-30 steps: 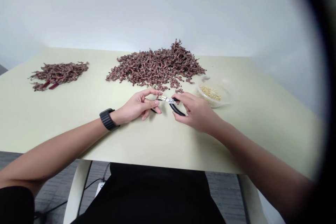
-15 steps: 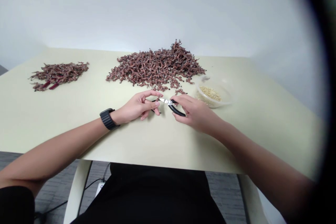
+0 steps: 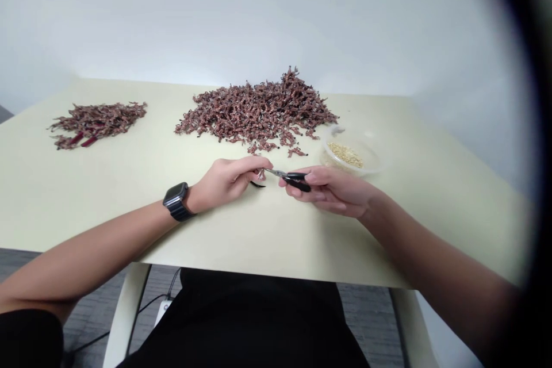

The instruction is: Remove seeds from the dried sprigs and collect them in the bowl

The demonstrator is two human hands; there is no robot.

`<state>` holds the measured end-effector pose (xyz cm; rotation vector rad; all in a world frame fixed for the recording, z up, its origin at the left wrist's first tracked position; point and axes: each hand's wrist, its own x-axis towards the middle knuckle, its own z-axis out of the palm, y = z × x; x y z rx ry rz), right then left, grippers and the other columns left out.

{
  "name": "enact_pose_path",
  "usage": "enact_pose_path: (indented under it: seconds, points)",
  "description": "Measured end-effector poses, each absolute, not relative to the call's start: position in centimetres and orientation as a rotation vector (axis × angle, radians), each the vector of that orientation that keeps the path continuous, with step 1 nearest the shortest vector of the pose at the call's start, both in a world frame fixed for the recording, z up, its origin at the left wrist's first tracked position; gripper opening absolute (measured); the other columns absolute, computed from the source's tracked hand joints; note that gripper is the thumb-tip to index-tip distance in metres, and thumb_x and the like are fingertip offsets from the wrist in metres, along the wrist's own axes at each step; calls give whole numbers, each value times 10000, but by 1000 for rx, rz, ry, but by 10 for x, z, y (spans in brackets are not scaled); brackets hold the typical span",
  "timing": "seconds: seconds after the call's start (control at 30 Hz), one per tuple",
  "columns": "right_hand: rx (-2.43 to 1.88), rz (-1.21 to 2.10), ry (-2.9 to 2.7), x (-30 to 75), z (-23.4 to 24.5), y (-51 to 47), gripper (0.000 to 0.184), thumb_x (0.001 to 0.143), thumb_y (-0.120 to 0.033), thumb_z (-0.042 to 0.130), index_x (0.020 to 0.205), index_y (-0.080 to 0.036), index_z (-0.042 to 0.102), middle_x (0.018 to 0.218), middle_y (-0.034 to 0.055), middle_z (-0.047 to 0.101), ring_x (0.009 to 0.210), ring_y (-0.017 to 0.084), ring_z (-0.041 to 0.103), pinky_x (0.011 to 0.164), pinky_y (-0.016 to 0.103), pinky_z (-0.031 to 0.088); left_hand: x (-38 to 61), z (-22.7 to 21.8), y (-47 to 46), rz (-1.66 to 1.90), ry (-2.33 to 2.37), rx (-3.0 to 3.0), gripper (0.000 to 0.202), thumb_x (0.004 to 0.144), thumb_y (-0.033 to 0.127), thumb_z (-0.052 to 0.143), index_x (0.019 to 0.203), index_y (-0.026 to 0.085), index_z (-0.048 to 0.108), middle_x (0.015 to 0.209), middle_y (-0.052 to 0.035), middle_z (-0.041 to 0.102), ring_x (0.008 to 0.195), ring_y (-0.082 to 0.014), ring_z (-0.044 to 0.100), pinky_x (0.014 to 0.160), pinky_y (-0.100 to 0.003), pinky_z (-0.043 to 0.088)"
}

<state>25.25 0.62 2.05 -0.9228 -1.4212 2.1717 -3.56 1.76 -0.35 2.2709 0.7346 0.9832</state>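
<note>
My left hand (image 3: 230, 184), with a black watch on its wrist, pinches a small brown piece (image 3: 261, 175) between thumb and fingers. In my right hand (image 3: 336, 188) is a pair of small pliers (image 3: 295, 179) with black handles and slim metal jaws. The handles are squeezed near together, and the jaw tips reach the piece at my left fingertips. Whether the jaws bite on it is too small to tell. Below my left fingers shows a thin black curved thing (image 3: 257, 185), its other end hidden by the hand.
Beyond my hands lies a large heap of small brown pieces (image 3: 259, 112) with dark tips. A smaller pile (image 3: 103, 118) with dark red handles (image 3: 89, 141) among it lies at the left. A clear round tub (image 3: 371, 168) holding tiny golden bits (image 3: 345, 154) stands beside my right hand.
My right hand has turned palm-up, rolling the pliers, and their handles have closed together. My left hand has rotated, its fingers now curled in closer around the brown piece.
</note>
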Motion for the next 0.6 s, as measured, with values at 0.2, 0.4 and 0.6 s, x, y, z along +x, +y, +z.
enact_pose_path:
  seconds: [0.2, 0.4, 0.6]
  points:
    - [-1054, 1880, -1602, 252, 17, 4, 423, 905, -440, 630, 1226, -179, 716, 892, 68, 594, 574, 108, 338, 387, 224, 285, -30, 0, 13, 957, 811, 1991, 390, 995, 240, 592, 1382, 210, 551, 911, -53, 778, 555, -89, 611, 573, -212, 513]
    - [-1228, 747, -2105, 245, 9, 0, 498, 834, -388, 744, 1306, -247, 672, 738, -27, 496, 582, 123, 434, 545, 269, 371, -23, 1, 14, 811, 833, 1603, 516, 999, 421, 632, 1439, 191, 491, 785, -39, 747, 420, -68, 488, 417, -182, 411]
    - [-1095, 431, -2265, 241, 12, -2, 416, 856, -299, 704, 1264, -223, 671, 873, 5, 600, 618, 118, 455, 629, 282, 383, -24, -1, 14, 762, 832, 1602, 531, 1000, 386, 640, 1461, 170, 491, 781, -42, 747, 420, -58, 478, 417, -170, 404]
